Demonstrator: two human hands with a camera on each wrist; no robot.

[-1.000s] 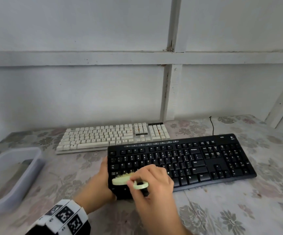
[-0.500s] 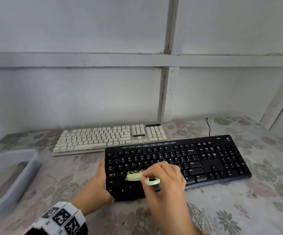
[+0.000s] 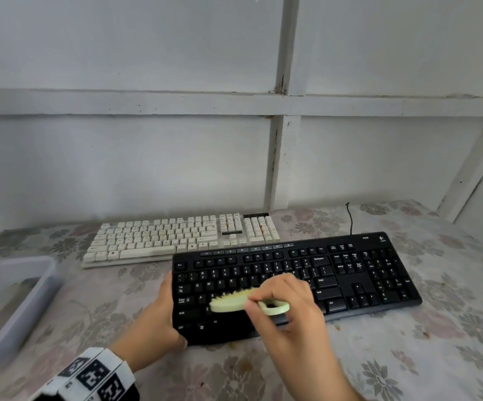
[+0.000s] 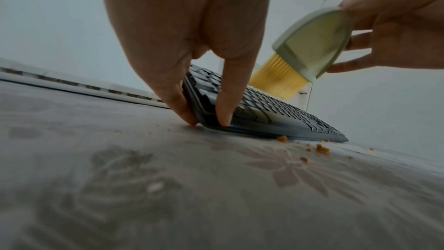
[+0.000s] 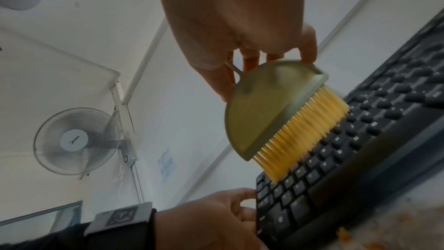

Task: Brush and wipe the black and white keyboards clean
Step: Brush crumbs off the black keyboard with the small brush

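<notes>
The black keyboard lies slanted across the middle of the head view on the flowered tablecloth, its left end nearest the lower centre of the frame; the left hand grips that left end, thumb on the near corner and fingers pressed along the edge, as the left wrist view shows; the right hand pinches the handle of a pale green brush, whose yellow bristles touch the letter keys in the left half of the black keyboard; the white keyboard sits just behind it, toward the upper left, close to the wall; orange crumbs lie scattered on the cloth beside the black keyboard's front edge; a translucent plastic tub stands at the left edge of the frame; in the right wrist view a wall fan shows at the left.
</notes>
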